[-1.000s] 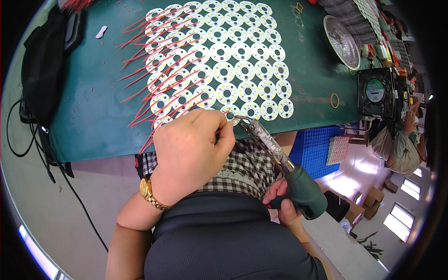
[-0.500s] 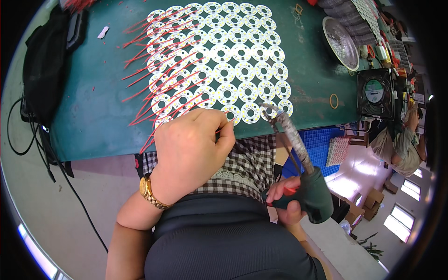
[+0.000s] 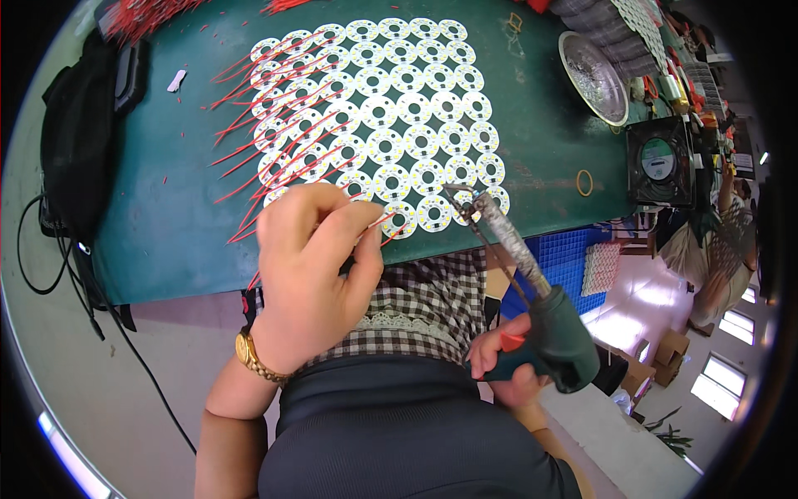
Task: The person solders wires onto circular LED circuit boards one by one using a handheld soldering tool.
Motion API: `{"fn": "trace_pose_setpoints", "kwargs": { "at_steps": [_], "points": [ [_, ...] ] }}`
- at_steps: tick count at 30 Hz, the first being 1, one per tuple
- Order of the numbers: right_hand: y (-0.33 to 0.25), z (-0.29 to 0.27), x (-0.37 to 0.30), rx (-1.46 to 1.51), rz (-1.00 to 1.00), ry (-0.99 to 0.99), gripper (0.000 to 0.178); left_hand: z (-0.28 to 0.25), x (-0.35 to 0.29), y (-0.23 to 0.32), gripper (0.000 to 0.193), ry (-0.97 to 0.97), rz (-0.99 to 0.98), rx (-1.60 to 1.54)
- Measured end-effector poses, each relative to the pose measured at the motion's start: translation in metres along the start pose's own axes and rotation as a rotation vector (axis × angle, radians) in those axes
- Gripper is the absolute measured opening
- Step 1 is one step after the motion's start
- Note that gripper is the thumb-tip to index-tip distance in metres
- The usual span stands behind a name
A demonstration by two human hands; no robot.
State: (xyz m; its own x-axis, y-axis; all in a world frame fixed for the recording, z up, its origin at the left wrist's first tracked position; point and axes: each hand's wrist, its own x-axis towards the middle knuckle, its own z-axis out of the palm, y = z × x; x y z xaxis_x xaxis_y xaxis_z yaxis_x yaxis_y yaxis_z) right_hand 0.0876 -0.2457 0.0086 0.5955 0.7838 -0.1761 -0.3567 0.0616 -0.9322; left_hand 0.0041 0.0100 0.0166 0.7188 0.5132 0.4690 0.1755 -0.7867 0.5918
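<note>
My left hand (image 3: 312,270), a gold watch on its wrist, is closed in a pinch at the near edge of a grid of round white LED circuit boards (image 3: 378,111). Thin red wire (image 3: 384,219) shows at its fingertips, its end over a board in the front row (image 3: 398,220). My right hand (image 3: 501,353) grips the handle of a dark green soldering gun (image 3: 565,349) with a red trigger. The gun's metal barrel points up, its bent tip above the right part of the front rows. Red wires lie across the boards in the left columns.
A metal bowl (image 3: 594,79) and a small black fan (image 3: 661,162) are at the right of the green table (image 3: 166,224). Bundles of red wire (image 3: 145,18) lie at the far left, near a black bag (image 3: 79,158). Blue crate-like plastic (image 3: 565,258) sits below the right edge. Another person is at far right.
My left hand has drawn back to the left from the front-row board, and its fingers have turned, baring the red wire there. The view has shifted slightly; my right hand still holds the soldering gun.
</note>
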Motion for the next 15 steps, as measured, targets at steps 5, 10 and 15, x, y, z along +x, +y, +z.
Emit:
{"fn": "trace_pose_setpoints", "kwargs": {
  "at_steps": [5,10,15],
  "points": [
    [0.008,-0.009,-0.012,-0.124,0.012,-0.026,0.068,0.005,0.003,-0.005,0.024,-0.141,0.119,-0.010],
    [0.001,-0.007,-0.004,-0.194,0.053,-0.107,0.052,0.008,-0.004,-0.010,0.022,-0.144,0.175,0.067],
    [0.020,-0.025,-0.009,-0.153,-0.001,-0.232,0.057,0.009,-0.004,-0.007,0.027,-0.108,0.195,0.066]
  ]
}}
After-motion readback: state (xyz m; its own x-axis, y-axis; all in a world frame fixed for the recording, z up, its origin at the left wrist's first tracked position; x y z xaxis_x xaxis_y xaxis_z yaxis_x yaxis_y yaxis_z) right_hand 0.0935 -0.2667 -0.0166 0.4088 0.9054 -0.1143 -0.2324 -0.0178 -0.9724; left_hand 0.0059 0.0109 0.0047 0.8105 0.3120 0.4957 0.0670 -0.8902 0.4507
